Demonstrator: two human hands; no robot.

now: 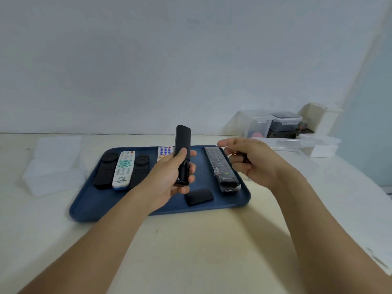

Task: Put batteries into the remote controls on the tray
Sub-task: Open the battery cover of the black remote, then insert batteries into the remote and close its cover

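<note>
Batteries first: the right hand [250, 164] is curled round something small and dark just above the tray's right side, probably a battery [244, 159], though it's too blurry to be sure. Left hand [171, 179] grips a black remote [182, 154] upright over the blue tray [89, 209], back facing me, compartment open. Its cover [199, 196] lies on the tray just below. I'd guess the remote is light, stiff plastic, a bit slick, so holding it round the lower half makes sense. A battery is small and rolls, best pinched by its sides. Further back on the tray sit a wrapped remote [221, 168], a white one [124, 169] and more black ones.
</note>
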